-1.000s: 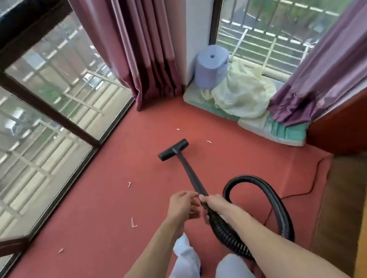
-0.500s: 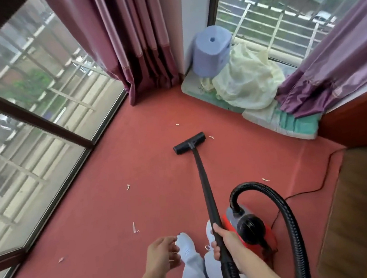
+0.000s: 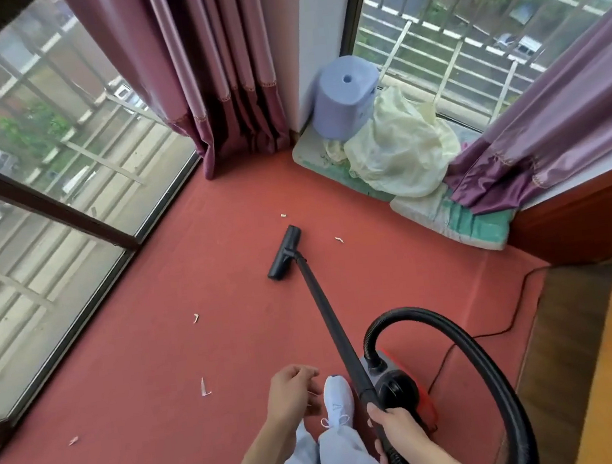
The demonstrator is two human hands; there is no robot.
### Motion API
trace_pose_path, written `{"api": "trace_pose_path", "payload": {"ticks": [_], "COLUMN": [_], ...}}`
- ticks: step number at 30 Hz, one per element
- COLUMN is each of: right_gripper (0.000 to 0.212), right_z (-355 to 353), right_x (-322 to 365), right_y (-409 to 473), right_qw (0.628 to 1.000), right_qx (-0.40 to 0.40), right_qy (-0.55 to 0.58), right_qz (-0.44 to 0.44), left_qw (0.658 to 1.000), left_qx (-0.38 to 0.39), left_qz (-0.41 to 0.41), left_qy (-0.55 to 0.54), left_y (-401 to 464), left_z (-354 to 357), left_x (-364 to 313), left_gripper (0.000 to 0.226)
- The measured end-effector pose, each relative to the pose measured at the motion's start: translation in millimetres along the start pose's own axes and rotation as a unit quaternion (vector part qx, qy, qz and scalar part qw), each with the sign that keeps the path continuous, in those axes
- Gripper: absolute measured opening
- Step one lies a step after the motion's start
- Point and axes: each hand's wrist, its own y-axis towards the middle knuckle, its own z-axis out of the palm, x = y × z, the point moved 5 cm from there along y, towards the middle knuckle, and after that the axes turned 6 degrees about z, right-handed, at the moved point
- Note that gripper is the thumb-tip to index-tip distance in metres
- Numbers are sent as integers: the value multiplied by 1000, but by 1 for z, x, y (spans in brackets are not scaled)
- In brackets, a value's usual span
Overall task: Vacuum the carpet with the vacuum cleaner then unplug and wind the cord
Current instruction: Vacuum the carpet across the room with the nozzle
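Observation:
My right hand [image 3: 393, 429] grips the lower end of the black vacuum wand [image 3: 325, 313], where it meets the ribbed hose [image 3: 475, 357]. The wand runs forward to the black floor nozzle [image 3: 284, 252], which lies turned at an angle on the red carpet [image 3: 159, 363]. The red and grey vacuum body [image 3: 398, 389] sits on the carpet just right of my white shoe. Its black cord [image 3: 512, 317] trails right toward the wooden floor. My left hand [image 3: 290, 395] hovers empty, fingers loosely apart, left of the wand. Small pale scraps [image 3: 204, 387] dot the carpet.
Large floor-level windows [image 3: 44, 193] border the carpet on the left. Purple curtains [image 3: 210, 71] hang in the corner. A lilac stool [image 3: 344, 97], a pale yellow cloth [image 3: 401, 148] and cushions [image 3: 463, 221] sit at the back right. A wooden step [image 3: 561, 347] edges the carpet at right.
My left hand let go of the wand and hangs free. The nozzle slid forward and then twisted to an angle. The view rose, bringing the vacuum body into sight.

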Motion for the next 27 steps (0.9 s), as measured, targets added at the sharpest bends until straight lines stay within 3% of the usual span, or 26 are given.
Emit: {"api": "trace_pose_path", "payload": {"ticks": [8, 14, 17, 20, 27], "right_gripper": [34, 40, 40, 43, 44], "right_z": [46, 97, 103, 83, 21], "right_x": [55, 101, 102, 85, 85], "right_y": [-7, -3, -4, 5, 15], "right_qw": [965, 911, 887, 881, 921], "right_qx": [122, 178, 183, 189, 165], "right_qy": [225, 362, 416, 421, 338], "right_qz": [48, 82, 83, 105, 100], "left_qw": [999, 995, 993, 989, 990], "left_qx": [-22, -28, -73, -111, -115], "left_qz": [-5, -5, 9, 14, -10], "left_qy": [-37, -91, -93, -96, -86], "left_y": [8, 15, 27, 42, 54], "left_z": [-8, -23, -39, -53, -55], "left_x": [-15, -20, -15, -7, 19], "left_gripper": [18, 14, 15, 16, 12]}}
